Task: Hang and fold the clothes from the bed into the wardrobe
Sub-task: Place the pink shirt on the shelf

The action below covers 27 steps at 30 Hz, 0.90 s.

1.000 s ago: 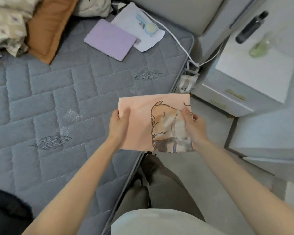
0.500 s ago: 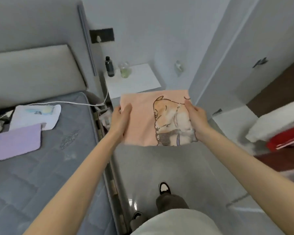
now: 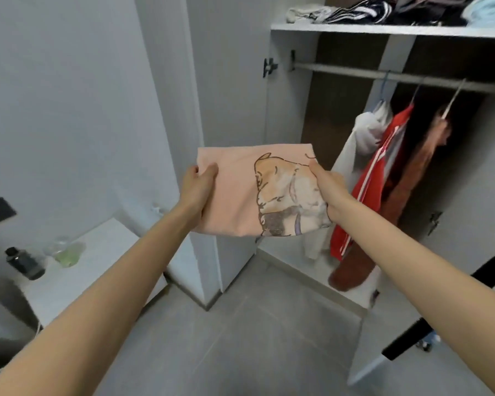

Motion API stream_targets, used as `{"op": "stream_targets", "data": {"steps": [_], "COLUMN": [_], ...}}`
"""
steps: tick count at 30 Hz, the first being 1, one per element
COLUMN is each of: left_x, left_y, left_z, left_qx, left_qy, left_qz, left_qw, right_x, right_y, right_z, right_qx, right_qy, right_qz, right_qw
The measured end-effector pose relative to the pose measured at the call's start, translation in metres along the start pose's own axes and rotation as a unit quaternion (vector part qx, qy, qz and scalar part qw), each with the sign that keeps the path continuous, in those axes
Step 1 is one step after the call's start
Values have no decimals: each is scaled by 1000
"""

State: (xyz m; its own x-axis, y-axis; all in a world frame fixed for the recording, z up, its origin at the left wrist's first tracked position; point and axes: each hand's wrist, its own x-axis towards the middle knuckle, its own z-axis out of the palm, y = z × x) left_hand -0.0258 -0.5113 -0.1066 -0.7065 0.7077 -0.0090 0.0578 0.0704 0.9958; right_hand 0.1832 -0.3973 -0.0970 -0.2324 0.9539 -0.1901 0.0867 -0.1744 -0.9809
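Note:
I hold a folded peach T-shirt [image 3: 235, 192] with a cartoon animal print out in front of me at chest height. My left hand [image 3: 197, 187] grips its left edge, thumb on top. My right hand [image 3: 325, 185] grips its right edge over the print. The open wardrobe [image 3: 340, 28] stands ahead on the right. Its upper shelf carries folded clothes [image 3: 383, 8]. Below, a rail [image 3: 397, 77] holds a white garment [image 3: 363, 132], a red jacket [image 3: 375, 178] and a rust-brown garment [image 3: 412, 181] on hangers.
The white wardrobe door [image 3: 232, 81] stands open right behind the shirt. At lower left, a white bedside table [image 3: 97, 258] carries a dark bottle [image 3: 26, 262] and a green glass bottle [image 3: 69, 252]. Grey tiled floor [image 3: 255, 338] lies below. A black bar [image 3: 440, 310] crosses the lower right.
My view has swung right from the bed past the bedside table to the open wardrobe. Both hands keep the same grip on the folded shirt.

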Motion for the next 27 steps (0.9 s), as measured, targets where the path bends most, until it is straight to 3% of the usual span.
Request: {"op": "stream_targets", "data": {"steps": [6,14,27], "left_x": [70,163,361], "left_y": [90,212,346], "left_z": [111,217,314], "left_qx": [-18,-60,-74], "left_qy": [-77,-129,-175], "left_qz": [60,148,200], "left_qw": [995,979,961], "right_x": [68,155,326], "right_y": [-83,-203,-362], "right_z": [-73,-131,-134], "right_qx": [77,93,50], "right_qy": [76,152,219], "right_qz": [-56,-139,-230], "right_qw": [992,974,947]}}
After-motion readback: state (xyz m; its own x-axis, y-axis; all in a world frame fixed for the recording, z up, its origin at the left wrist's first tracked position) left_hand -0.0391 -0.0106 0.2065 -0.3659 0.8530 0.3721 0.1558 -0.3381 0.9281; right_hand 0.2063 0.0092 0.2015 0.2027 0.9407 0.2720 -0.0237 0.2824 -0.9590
